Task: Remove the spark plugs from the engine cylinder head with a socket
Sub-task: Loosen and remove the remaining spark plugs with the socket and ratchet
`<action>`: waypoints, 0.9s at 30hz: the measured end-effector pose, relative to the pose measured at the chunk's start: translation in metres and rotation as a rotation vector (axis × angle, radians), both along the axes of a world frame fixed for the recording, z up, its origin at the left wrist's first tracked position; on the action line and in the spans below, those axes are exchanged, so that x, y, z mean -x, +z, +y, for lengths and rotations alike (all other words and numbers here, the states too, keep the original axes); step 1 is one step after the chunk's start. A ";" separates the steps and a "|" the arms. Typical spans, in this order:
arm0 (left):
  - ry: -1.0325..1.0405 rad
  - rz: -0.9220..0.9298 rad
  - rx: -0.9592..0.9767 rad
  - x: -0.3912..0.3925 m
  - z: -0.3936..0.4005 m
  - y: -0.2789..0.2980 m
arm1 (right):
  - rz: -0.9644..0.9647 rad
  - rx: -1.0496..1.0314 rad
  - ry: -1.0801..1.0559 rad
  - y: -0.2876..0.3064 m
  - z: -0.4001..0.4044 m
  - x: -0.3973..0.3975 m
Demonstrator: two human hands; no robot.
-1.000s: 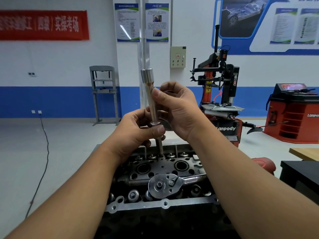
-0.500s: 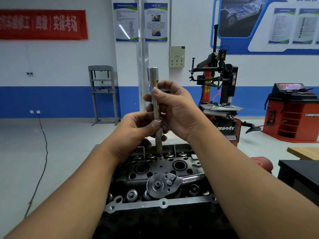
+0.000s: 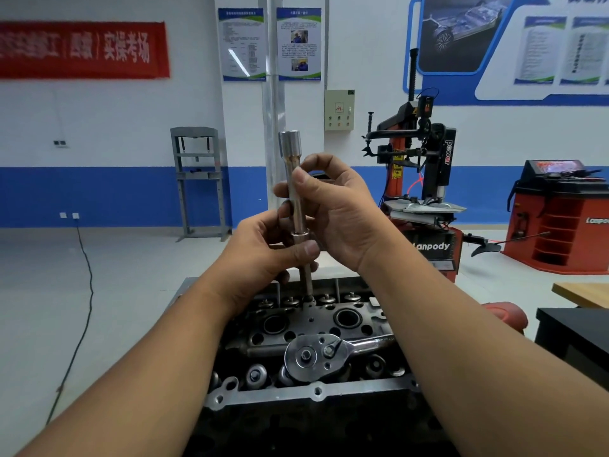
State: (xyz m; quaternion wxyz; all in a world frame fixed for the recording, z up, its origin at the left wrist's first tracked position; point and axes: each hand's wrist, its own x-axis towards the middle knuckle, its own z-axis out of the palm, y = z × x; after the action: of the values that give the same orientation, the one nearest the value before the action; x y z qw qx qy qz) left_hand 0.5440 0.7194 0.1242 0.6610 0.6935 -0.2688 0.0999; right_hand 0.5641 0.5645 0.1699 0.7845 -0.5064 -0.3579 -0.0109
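White walls with a blue stripe stood behind everything, with a red banner (image 3: 82, 49) on the left and two posters (image 3: 270, 44) in the middle. Far back stood a grey frame (image 3: 197, 179), a tyre machine (image 3: 418, 179) and a red cabinet (image 3: 560, 219). On the right was the corner of a wood desk (image 3: 583, 293).

Low in the middle sat the head (image 3: 313, 328) of the engine, with round holes in its top. A ratchet (image 3: 316, 356) lay flat on it, its handle going off to the right under the right arm.

Both hands were up above the head, holding a long silver socket (image 3: 293, 179) that stood almost straight up. Its wide end was at the top. A thin bar (image 3: 306, 278) came out of its bottom and reached down to the head.

The left hand (image 3: 263, 258) had its fingers curled round the bottom of the socket, with the thumb pressed across the front. The right hand (image 3: 336, 212) pinched the socket higher up, thumb in front and fingers behind.

One second before, the socket leaned to the left at the top. Half a second before, it leaned less. Now it was nearly straight. The hands had kept their grips in about the same spots. The ratchet had not moved on the head.

I could not see a spark plug anywhere.
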 end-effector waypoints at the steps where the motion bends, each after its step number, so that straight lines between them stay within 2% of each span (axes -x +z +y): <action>1: 0.019 -0.001 0.009 0.000 -0.001 0.000 | -0.001 -0.012 -0.025 0.000 0.001 0.000; 3: 0.017 0.012 0.014 0.000 -0.001 0.000 | 0.004 -0.041 -0.063 0.000 0.001 -0.001; 8: -0.206 0.127 0.088 -0.002 0.003 0.000 | 0.012 -0.016 -0.005 0.001 -0.004 -0.001; 11: -0.127 0.070 0.051 -0.002 0.003 -0.001 | 0.031 -0.018 0.069 0.003 -0.004 0.001; 16: 0.031 0.029 0.023 -0.003 0.001 0.000 | 0.027 -0.057 -0.030 0.001 -0.002 -0.003; 21: -0.246 0.154 0.070 -0.001 0.003 0.000 | 0.032 -0.075 -0.014 0.002 -0.002 -0.005; 27: 0.018 0.028 -0.034 -0.003 0.002 -0.002 | 0.032 -0.036 0.031 0.001 -0.001 -0.003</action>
State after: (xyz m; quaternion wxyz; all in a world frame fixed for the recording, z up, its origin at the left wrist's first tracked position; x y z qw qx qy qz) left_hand 0.5468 0.7215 0.1225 0.6517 0.7083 -0.2551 0.0916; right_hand 0.5674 0.5636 0.1707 0.7991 -0.4868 -0.3527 0.0031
